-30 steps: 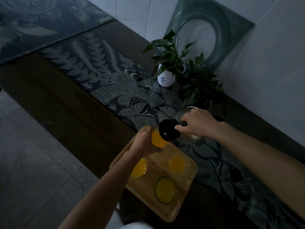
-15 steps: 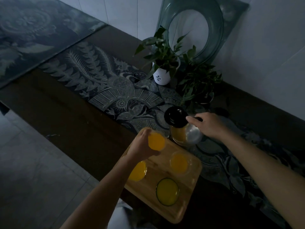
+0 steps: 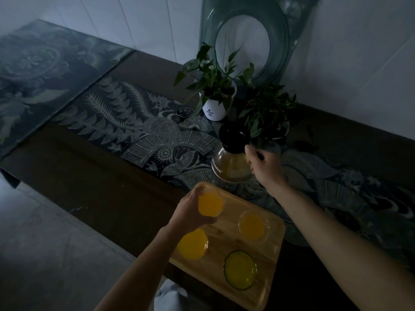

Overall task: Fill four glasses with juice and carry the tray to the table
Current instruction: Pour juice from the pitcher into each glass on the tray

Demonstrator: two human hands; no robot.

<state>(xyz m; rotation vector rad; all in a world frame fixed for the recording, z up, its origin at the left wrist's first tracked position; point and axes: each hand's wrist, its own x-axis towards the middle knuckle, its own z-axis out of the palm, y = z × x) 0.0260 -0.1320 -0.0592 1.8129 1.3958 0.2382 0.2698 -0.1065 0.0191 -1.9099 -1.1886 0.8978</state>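
Note:
A wooden tray (image 3: 267,272) lies at the near edge of a dark counter. Several glasses of orange juice are on it: one at the far left (image 3: 210,203) with my left hand (image 3: 190,213) wrapped round it, one at the far right (image 3: 252,225), one at the near left (image 3: 193,243), and a green-rimmed one (image 3: 240,269) nearest me. Behind the tray a glass jug (image 3: 231,167) with a black top stands upright on the counter. My right hand (image 3: 263,164) is at the jug's handle side, fingers curled around it.
A patterned runner (image 3: 139,122) covers the counter. A plant in a white pot (image 3: 214,108) and a darker leafy plant (image 3: 269,113) stand just behind the jug. A round glass plate (image 3: 278,41) leans on the wall. Tiled floor (image 3: 45,243) lies to the left.
The jug went from tilted over the far-left glass to upright on the counter behind the tray. My left hand stayed on that glass.

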